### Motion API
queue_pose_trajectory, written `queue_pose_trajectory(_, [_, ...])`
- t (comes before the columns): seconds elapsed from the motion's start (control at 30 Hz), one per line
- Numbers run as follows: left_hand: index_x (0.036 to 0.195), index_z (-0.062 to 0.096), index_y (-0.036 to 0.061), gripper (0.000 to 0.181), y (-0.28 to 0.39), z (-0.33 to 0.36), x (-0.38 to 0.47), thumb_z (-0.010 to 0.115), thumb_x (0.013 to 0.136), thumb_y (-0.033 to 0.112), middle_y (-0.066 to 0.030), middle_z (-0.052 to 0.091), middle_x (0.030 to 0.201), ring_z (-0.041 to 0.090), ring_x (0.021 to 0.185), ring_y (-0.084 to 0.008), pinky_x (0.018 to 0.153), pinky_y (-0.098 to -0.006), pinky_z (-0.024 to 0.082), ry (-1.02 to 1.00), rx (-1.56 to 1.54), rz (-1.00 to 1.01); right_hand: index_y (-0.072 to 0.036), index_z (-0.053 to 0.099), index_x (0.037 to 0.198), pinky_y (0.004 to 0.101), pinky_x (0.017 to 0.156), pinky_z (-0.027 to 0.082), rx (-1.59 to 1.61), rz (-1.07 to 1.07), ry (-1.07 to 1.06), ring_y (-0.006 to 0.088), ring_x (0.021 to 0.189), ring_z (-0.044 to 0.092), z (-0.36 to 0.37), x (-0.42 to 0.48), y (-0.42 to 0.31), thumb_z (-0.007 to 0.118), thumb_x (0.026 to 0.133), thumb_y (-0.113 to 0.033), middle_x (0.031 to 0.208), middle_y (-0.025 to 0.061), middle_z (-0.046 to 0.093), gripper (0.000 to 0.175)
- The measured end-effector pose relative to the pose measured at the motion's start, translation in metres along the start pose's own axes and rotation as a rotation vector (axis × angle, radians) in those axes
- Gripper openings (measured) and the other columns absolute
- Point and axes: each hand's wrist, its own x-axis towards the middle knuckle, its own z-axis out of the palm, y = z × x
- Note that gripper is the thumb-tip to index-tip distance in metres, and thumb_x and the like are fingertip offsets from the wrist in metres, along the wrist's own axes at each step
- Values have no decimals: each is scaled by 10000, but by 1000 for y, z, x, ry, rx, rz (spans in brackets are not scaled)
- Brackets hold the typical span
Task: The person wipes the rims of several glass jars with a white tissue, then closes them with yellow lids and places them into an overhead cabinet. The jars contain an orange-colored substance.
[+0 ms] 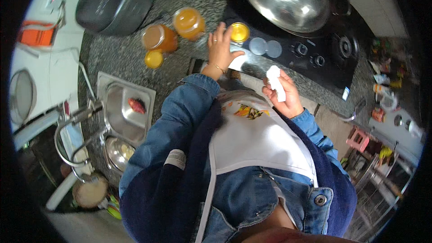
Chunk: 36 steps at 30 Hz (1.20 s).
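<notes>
My left hand [220, 48] is over the front edge of the counter, fingers apart and holding nothing. Its fingertips are right beside a round yellow lid [240, 32]; I cannot tell if they touch it. A crumpled white tissue [276, 84] is gripped in my right hand [287, 93], in front of the hob. Two pale translucent discs [258, 46] lie side by side at the edge of the black glass. To the left of my left hand stand two jars with orange contents, one nearer [160, 39] and one farther [189, 23]. Another yellow lid [154, 59] lies by the nearer jar.
A domed metal lid [287, 2] covers a pan on the black gas hob [337, 71]. Back left is a dark appliance [113, 5]. The steel sink [126, 89] holds a reddish item [136, 105], with a curved faucet [62, 142] beside it. A pink stool [357, 139] stands at right.
</notes>
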Motion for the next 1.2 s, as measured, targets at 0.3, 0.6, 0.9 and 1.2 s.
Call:
queue_pose_trajectory(0.3, [1431, 419, 74, 954, -130, -90, -119, 879, 665, 408, -187, 443, 1353, 398, 1253, -393, 1033, -544, 319, 473, 270, -707, -36, 582, 1129, 294, 633, 470, -65, 137, -84, 157, 790, 588, 31, 33, 18, 556, 973, -110, 982, 79, 648, 174])
queue_pose_trajectory(0.6, [1318, 509, 97, 867, -153, -123, -113, 854, 612, 462, -132, 510, 1268, 442, 1228, -353, 990, -567, 286, 339, 225, -546, -51, 582, 1094, 233, 563, 470, -608, 139, -99, 101, 746, 590, 79, 58, 46, 578, 976, -114, 924, 43, 647, 134])
queue_pose_trajectory(0.9, [1352, 469, 26, 805, 1, -170, -129, 833, 663, 229, -178, 541, 1224, 517, 1158, -362, 994, -490, 410, 385, -159, -29, -52, 671, 865, 440, 684, 534, -1719, -711, -438, 356, 776, 652, 138, 95, 95, 674, 870, -160, 840, 137, 640, 109])
queue_pose_trajectory(1.2, [1477, 310, -44, 990, -2, -172, -136, 866, 705, 231, -181, 515, 1382, 530, 1258, -239, 1070, -374, 415, 157, -731, -44, 9, 686, 1062, 244, 699, 516, -1007, -85, -368, 73, 787, 632, 162, 58, 82, 670, 926, -99, 873, 32, 704, 174])
